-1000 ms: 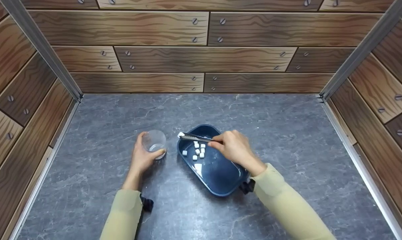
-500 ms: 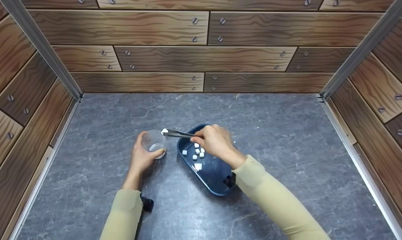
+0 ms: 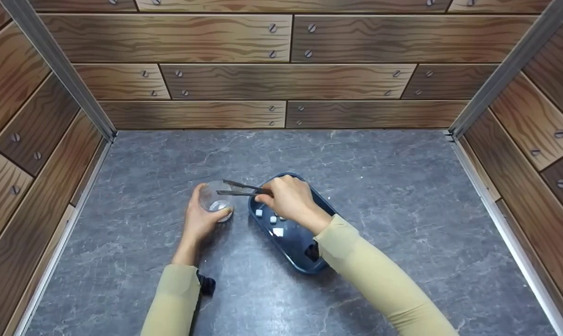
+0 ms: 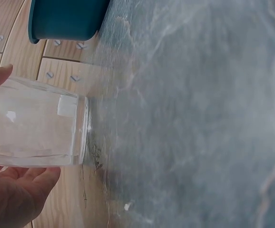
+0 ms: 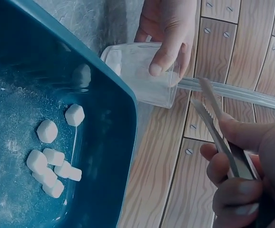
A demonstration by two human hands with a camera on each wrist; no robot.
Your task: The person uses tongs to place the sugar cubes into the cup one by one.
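Observation:
My left hand grips a clear cup standing on the floor, thumb on one side and fingers on the other. A white cube lies at the cup's bottom in the left wrist view. My right hand holds metal tongs, their toothed tips spread apart over the cup's mouth with nothing between them. Beneath that hand is a dark blue tray. Several white cubes lie in it, clustered at one end in the right wrist view; my right hand partly hides them from the head view.
The grey marbled surface spreads around the cup and tray. Wood-patterned walls with metal corner posts enclose the back and both sides.
My right hand has moved left from over the tray to the cup with the tongs. The tongs' tips have parted and the white cube they held has been let go. The left hand stays put.

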